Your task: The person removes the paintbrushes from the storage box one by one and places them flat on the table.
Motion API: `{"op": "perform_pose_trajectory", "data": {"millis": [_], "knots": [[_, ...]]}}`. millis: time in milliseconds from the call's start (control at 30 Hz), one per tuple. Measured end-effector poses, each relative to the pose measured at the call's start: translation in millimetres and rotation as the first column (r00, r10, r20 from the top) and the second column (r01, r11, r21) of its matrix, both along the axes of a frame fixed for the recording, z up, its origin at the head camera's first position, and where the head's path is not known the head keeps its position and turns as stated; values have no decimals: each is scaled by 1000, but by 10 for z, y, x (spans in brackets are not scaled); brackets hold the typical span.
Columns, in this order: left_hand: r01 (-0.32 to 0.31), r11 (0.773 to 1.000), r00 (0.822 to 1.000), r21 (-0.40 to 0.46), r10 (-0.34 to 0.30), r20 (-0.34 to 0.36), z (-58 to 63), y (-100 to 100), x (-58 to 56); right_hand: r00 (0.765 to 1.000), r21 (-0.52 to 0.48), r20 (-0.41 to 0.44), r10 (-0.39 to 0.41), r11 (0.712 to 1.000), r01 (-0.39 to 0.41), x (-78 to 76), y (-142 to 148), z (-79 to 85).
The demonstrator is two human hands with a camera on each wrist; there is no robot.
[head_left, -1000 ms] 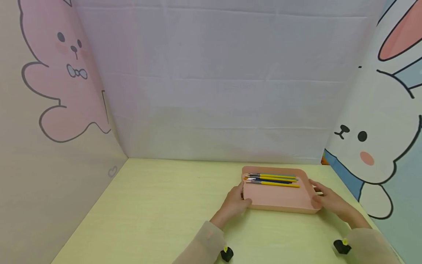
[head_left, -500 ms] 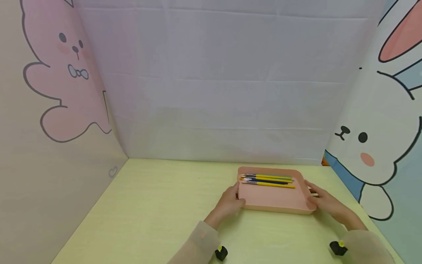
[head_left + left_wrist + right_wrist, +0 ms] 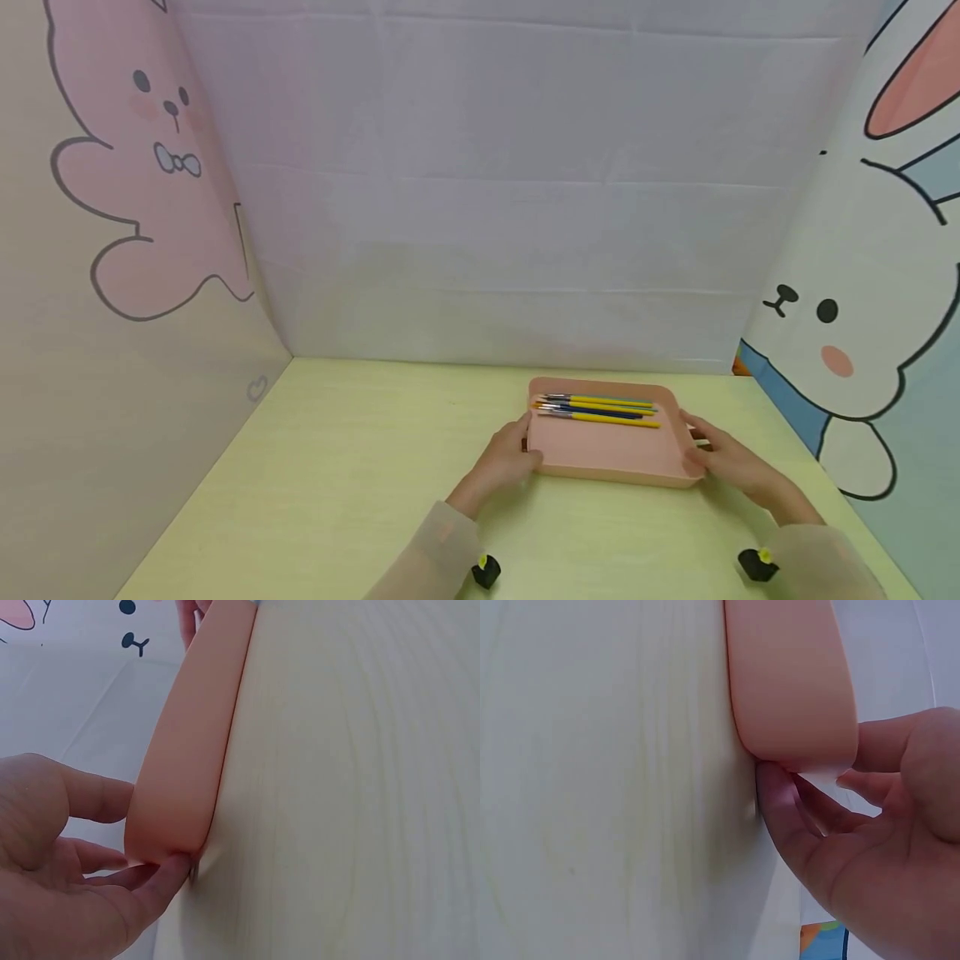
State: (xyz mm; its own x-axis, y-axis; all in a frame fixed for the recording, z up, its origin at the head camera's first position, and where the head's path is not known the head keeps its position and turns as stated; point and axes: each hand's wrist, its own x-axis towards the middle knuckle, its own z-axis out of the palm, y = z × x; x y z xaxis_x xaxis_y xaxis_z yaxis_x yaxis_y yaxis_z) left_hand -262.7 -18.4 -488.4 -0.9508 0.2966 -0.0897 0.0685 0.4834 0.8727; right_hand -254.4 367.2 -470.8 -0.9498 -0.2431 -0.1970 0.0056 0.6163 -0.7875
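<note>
A shallow pink tray [image 3: 600, 450] sits on the table, right of its middle. Several thin paintbrushes [image 3: 600, 408] with yellow and dark blue handles lie side by side in its far half, bristles to the left. My left hand [image 3: 501, 458] grips the tray's left end, thumb on the near rim. At the opposite end my right hand [image 3: 729, 460] holds the tray the same way. The left wrist view has the fingers [image 3: 165, 881] against the tray's lower corner, close to the tabletop. In the right wrist view, fingers [image 3: 780, 806] touch the tray's underside edge.
The pale yellow table [image 3: 337, 483] stretches left and in front of the tray. A white sheet [image 3: 510, 192] stands behind it. Printed panels flank both sides, a pink cartoon figure [image 3: 142, 183] left and a rabbit [image 3: 847, 333] right.
Both hands have moved the tray a short way left across the table. The paintbrushes have travelled with it, their arrangement unchanged.
</note>
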Motion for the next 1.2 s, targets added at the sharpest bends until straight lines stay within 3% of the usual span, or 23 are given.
{"op": "perform_pose_trajectory", "data": {"millis": [567,1200], "knots": [[-1,999,1000,-42,0,-19,25,-383,58,995,-67,-30,92,993,-94,67,-313,0],[13,999,997,-34,-16,-75,31,-773,150,994,-45,-23,103,994,-104,63,-694,21]]}}
